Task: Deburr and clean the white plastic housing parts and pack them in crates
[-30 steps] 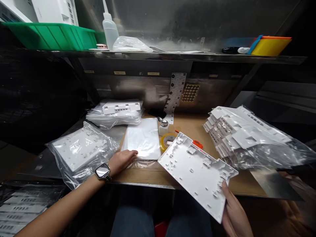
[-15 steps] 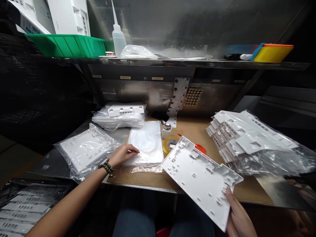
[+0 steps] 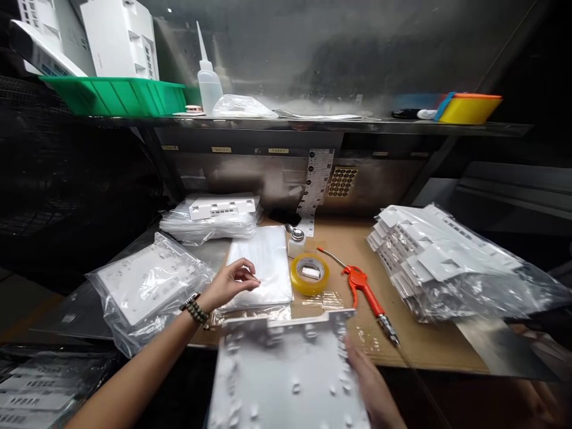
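My left hand [image 3: 232, 281], with a beaded bracelet and a dark band at the wrist, is over a stack of clear plastic bags [image 3: 270, 247]. Its thumb and fingertips are pinched together; whether they have caught a bag cannot be made out. My right hand [image 3: 373, 387] grips the right edge of a white plastic housing panel [image 3: 286, 369], blurred by motion. The panel is tilted in front of the table edge, its clips and posts facing me. Beyond it lie a yellow tape roll [image 3: 309, 274] and an orange air blow gun [image 3: 364, 289].
Bagged white panels [image 3: 147, 274] lie left, more bagged parts [image 3: 447, 256] right. Behind the bags stand a wrapped stack [image 3: 210, 223] and a small pump bottle [image 3: 297, 243]. The shelf above holds a green bin [image 3: 116, 98], a squeeze bottle [image 3: 209, 86] and a yellow container [image 3: 471, 110].
The white panel has swung left and towards me in my right hand, uncovering the blow gun and tape roll. My left hand has shifted slightly right over the bags, fingers more curled.
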Tool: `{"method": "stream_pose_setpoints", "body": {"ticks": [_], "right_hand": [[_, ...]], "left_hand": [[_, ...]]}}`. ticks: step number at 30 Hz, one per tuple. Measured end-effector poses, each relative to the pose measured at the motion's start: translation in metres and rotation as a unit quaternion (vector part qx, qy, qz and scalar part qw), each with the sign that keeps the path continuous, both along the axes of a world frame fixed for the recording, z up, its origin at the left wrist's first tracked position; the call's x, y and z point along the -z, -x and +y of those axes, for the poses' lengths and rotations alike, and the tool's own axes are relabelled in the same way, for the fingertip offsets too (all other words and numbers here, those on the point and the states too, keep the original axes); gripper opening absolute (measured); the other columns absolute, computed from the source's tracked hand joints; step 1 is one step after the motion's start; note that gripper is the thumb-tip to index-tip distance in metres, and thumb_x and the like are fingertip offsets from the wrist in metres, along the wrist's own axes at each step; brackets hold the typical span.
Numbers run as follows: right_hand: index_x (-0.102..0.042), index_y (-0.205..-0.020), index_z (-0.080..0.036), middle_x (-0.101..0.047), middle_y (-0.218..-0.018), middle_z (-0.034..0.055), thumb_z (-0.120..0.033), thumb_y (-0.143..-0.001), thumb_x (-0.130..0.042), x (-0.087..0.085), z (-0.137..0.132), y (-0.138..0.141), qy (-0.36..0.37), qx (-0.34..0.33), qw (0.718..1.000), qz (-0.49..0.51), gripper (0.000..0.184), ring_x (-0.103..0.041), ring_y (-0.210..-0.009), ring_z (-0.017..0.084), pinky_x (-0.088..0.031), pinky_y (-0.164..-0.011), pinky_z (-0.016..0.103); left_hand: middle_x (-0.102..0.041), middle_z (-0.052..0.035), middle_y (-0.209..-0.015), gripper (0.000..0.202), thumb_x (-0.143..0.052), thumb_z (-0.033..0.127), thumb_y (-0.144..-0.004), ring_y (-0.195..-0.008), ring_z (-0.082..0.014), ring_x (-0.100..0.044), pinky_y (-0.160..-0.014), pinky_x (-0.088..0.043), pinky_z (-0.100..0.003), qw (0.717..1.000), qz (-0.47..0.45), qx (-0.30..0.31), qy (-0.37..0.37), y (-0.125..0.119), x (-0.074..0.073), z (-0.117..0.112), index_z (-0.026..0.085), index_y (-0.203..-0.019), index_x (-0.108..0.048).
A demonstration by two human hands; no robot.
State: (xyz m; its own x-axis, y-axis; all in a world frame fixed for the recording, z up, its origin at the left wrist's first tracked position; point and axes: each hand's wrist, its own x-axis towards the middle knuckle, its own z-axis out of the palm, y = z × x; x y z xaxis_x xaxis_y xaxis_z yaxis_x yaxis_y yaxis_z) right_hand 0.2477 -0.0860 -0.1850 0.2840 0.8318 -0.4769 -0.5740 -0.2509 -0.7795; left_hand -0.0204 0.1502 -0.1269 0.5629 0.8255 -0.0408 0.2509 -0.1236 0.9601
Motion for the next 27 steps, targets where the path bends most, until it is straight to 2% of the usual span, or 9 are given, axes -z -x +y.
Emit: {"method": "stream_pose_setpoints", "body": {"ticks": [4,7,9,15,18,20,22,24,27], "right_hand": [[-0.078,-0.113,-0.017,-0.080,-0.105,0.0119,-0.066,-0.075,-0.080,-0.020,0.040,0.059,-0.094,-0.117,0.984,0.095,0.062,-0.072,-0.112,0.034,-0.054,-0.100,0.046],[-0.077,-0.114,-0.018,-0.081,-0.102,0.0098,-0.061,-0.080,-0.078,-0.024,0.062,0.081,-0.124,-0.139,0.975,0.125,0.055,-0.073,-0.108,0.030,-0.053,-0.101,0.044],[-0.077,-0.115,-0.017,-0.081,-0.101,0.0096,-0.060,-0.081,-0.077,-0.022,0.066,0.082,-0.121,-0.134,0.975,0.130,0.054,-0.073,-0.107,0.030,-0.053,-0.100,0.044],[-0.077,-0.115,-0.016,-0.081,-0.098,0.0102,-0.059,-0.077,-0.081,-0.012,0.054,0.059,-0.070,-0.104,0.985,0.117,0.057,-0.074,-0.104,0.031,-0.053,-0.099,0.045],[-0.077,-0.115,-0.016,-0.080,-0.096,0.0105,-0.058,-0.079,-0.080,-0.012,0.051,0.054,-0.080,-0.112,0.984,0.117,0.055,-0.074,-0.101,0.030,-0.053,-0.096,0.044],[-0.077,-0.114,-0.016,-0.080,-0.094,0.0108,-0.058,-0.080,-0.079,-0.012,0.050,0.055,-0.101,-0.135,0.979,0.112,0.054,-0.074,-0.099,0.030,-0.054,-0.094,0.044],[-0.078,-0.111,-0.016,-0.079,-0.094,0.0112,-0.059,-0.082,-0.077,-0.011,0.049,0.058,-0.114,-0.168,0.974,0.103,0.052,-0.074,-0.097,0.030,-0.053,-0.094,0.045],[-0.079,-0.107,-0.017,-0.079,-0.097,0.0112,-0.058,-0.084,-0.075,-0.009,0.047,0.060,-0.127,-0.193,0.969,0.092,0.047,-0.073,-0.099,0.030,-0.052,-0.096,0.045],[-0.079,-0.107,-0.021,-0.077,-0.109,0.0109,-0.057,-0.084,-0.074,-0.005,0.044,0.061,-0.156,-0.203,0.964,0.072,0.043,-0.069,-0.112,0.029,-0.049,-0.101,0.043]], "left_hand": [[-0.072,-0.0021,-0.077,0.042,-0.085,0.040,-0.070,-0.072,-0.0177,-0.068,-0.071,-0.056,-0.032,0.999,-0.026,0.031,0.022,-0.022,0.010,-0.023,0.022,-0.088,-0.052],[-0.064,0.0008,-0.075,0.039,-0.085,0.039,-0.065,-0.066,-0.0149,-0.061,-0.060,-0.051,-0.028,0.998,-0.027,0.051,0.014,-0.029,0.019,-0.033,0.022,-0.080,-0.053],[-0.060,0.0013,-0.077,0.032,-0.082,0.037,-0.069,-0.065,-0.0136,-0.057,-0.060,-0.050,-0.027,0.999,-0.022,0.049,-0.005,-0.026,0.021,-0.033,0.021,-0.079,-0.055],[-0.062,-0.0031,-0.094,0.020,-0.072,0.035,-0.086,-0.083,-0.0160,-0.060,-0.078,-0.054,-0.032,0.997,-0.012,0.009,-0.073,-0.004,0.014,-0.019,0.020,-0.083,-0.059],[-0.069,-0.0030,-0.094,0.023,-0.075,0.034,-0.084,-0.088,-0.0182,-0.067,-0.084,-0.056,-0.037,0.996,-0.010,0.079,-0.036,-0.009,0.013,-0.024,0.022,-0.094,-0.058],[-0.073,-0.0036,-0.095,0.035,-0.080,0.033,-0.079,-0.090,-0.0211,-0.071,-0.083,-0.058,-0.039,0.991,-0.009,0.135,0.000,-0.018,0.015,-0.034,0.023,-0.102,-0.055],[-0.074,-0.0060,-0.102,0.042,-0.083,0.030,-0.075,-0.094,-0.0231,-0.072,-0.082,-0.059,-0.038,0.988,-0.006,0.156,0.009,-0.028,0.016,-0.045,0.023,-0.104,-0.052],[-0.074,-0.0057,-0.099,0.037,-0.078,0.031,-0.081,-0.093,-0.0226,-0.072,-0.083,-0.057,-0.038,0.992,0.000,0.129,-0.010,-0.034,0.017,-0.056,0.024,-0.103,-0.048],[-0.072,-0.0033,-0.090,0.017,-0.060,0.034,-0.096,-0.086,-0.0209,-0.071,-0.081,-0.055,-0.038,0.996,0.011,0.072,-0.052,-0.036,0.019,-0.063,0.024,-0.103,-0.047]]}}
